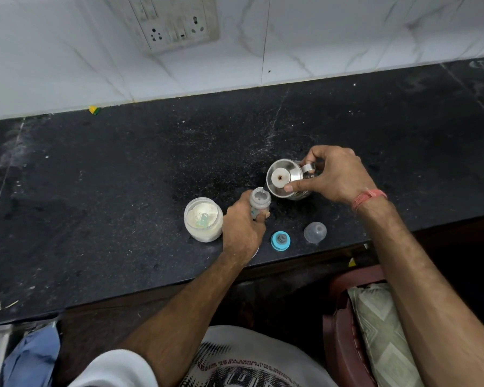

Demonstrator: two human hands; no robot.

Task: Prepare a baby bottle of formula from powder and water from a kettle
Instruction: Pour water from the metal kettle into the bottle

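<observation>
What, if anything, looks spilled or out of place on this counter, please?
White specks lie scattered over the dark counter, thickest behind the steel kettle. They look like spilled powder. Nothing else stands out.

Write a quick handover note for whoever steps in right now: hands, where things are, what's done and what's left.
Left hand holds the bottle upright on the counter.
Right hand tilts the steel kettle, thumb on the lid, spout at the bottle mouth.
Open powder jar with scoop inside stands left of the bottle; blue teat ring and clear cap lie nearer the counter edge.
Done: bottle opened.
Left: finish water, add powder, close.
</observation>
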